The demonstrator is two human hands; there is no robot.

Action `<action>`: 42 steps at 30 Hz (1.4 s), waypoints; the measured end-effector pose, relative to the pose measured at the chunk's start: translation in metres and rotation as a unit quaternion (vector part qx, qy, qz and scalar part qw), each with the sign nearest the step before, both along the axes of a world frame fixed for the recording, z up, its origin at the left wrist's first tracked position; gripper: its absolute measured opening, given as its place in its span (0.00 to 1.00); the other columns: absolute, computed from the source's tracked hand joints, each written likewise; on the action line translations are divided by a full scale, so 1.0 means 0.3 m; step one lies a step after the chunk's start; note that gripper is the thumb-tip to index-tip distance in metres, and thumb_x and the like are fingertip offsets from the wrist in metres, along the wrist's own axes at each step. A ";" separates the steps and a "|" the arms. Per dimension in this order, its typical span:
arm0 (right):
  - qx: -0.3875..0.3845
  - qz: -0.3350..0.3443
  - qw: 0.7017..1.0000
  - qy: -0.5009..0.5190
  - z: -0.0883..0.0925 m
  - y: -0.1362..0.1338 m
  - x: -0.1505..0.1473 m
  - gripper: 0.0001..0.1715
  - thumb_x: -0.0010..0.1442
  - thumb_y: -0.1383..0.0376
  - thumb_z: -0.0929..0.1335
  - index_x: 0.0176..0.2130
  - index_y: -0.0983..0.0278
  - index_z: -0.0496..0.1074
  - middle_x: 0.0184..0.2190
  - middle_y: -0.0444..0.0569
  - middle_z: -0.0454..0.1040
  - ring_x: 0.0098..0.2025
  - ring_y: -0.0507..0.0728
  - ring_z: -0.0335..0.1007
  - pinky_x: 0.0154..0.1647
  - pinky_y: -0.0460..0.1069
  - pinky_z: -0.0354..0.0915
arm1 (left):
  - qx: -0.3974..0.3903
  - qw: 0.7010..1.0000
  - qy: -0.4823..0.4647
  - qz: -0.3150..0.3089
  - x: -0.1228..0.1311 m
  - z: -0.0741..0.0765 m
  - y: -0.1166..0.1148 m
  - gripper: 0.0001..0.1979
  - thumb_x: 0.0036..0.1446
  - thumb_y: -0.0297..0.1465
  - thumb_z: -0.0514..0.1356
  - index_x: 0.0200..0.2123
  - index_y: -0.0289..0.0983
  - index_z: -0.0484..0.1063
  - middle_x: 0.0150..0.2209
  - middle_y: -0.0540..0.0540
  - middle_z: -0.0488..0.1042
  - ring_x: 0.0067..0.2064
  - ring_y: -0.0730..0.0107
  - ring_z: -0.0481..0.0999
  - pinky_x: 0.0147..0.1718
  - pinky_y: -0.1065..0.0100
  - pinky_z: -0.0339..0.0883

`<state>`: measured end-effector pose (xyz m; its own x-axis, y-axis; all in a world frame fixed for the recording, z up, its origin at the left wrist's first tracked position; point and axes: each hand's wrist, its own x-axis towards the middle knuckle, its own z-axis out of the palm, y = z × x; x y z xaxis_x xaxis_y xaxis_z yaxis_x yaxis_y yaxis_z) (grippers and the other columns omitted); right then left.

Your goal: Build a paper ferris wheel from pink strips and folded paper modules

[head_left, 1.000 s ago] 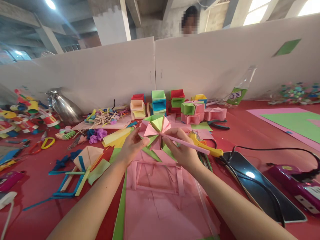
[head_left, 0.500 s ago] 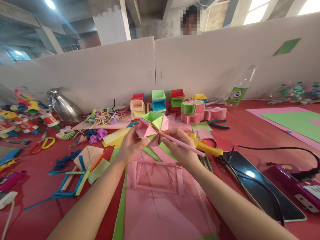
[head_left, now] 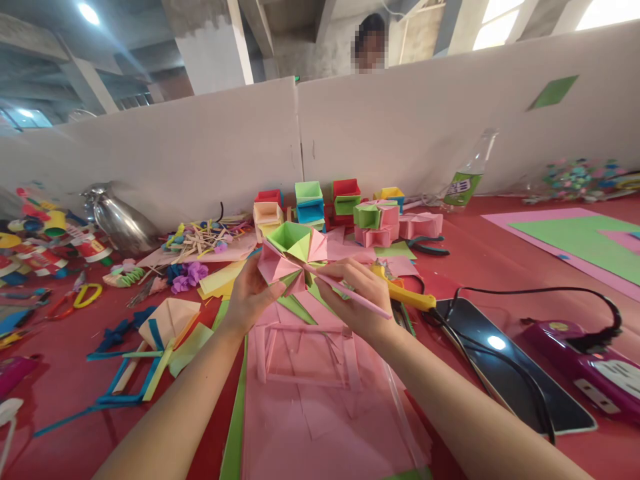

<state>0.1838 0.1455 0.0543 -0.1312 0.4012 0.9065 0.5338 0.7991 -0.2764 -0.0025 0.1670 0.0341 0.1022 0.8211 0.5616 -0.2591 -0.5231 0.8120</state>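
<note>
My left hand (head_left: 255,293) is closed around the left side of a folded paper piece (head_left: 287,257), pink and green, with several pointed pockets. The thumb presses on its near edge. Between the fingers of my right hand (head_left: 357,293) is a thin pink paper stick (head_left: 355,293), slanting down to the right. Its far tip touches, or nearly touches, the middle of the folded piece. Under both hands lie pink paper sheets (head_left: 295,427) with a frame of pink paper sticks (head_left: 305,383) on top.
Folded paper boxes (head_left: 309,193) stand along the back by the white partition (head_left: 200,153). To the right are a yellow glue gun (head_left: 410,297), pliers (head_left: 430,247), a phone (head_left: 515,367), a purple power strip (head_left: 590,367) and a glass bottle (head_left: 470,173). Leftward lie scissors (head_left: 85,297) and a blue stick frame (head_left: 127,380).
The folded piece looks slightly more tipped toward me, and the stick slants more steeply. The whole view has shifted a little. Both hands keep their hold.
</note>
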 end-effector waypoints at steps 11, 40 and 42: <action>-0.014 -0.016 0.999 0.034 -0.026 -0.004 -0.003 0.05 0.56 0.67 0.67 0.33 0.57 0.73 0.28 0.44 0.76 0.30 0.52 0.71 0.31 0.47 0.67 | -0.029 0.999 -0.029 -0.011 0.008 -0.006 -0.004 0.26 0.45 0.33 0.66 0.49 0.41 0.66 0.49 0.44 0.72 0.52 0.54 0.70 0.50 0.56 0.64; -0.022 -0.003 0.998 0.056 -0.020 0.001 -0.015 0.10 0.55 0.68 0.67 0.37 0.56 0.74 0.32 0.44 0.78 0.33 0.53 0.74 0.35 0.48 0.69 | -0.027 0.999 0.037 0.008 -0.002 0.025 -0.024 0.24 0.44 0.33 0.67 0.46 0.39 0.66 0.47 0.44 0.72 0.49 0.57 0.71 0.45 0.63 0.66; -0.036 0.004 0.996 0.076 -0.015 -0.004 -0.020 0.09 0.55 0.68 0.67 0.37 0.56 0.74 0.32 0.44 0.78 0.33 0.53 0.74 0.36 0.48 0.69 | -0.020 0.999 0.041 0.010 -0.003 0.028 -0.022 0.24 0.44 0.34 0.67 0.46 0.39 0.66 0.47 0.44 0.72 0.49 0.57 0.71 0.46 0.63 0.66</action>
<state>0.1778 0.1444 0.0498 0.0018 0.4651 0.8852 0.4748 0.7787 -0.4101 -0.0033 0.1603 0.0424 0.1305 0.8445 0.5194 -0.1815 -0.4947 0.8499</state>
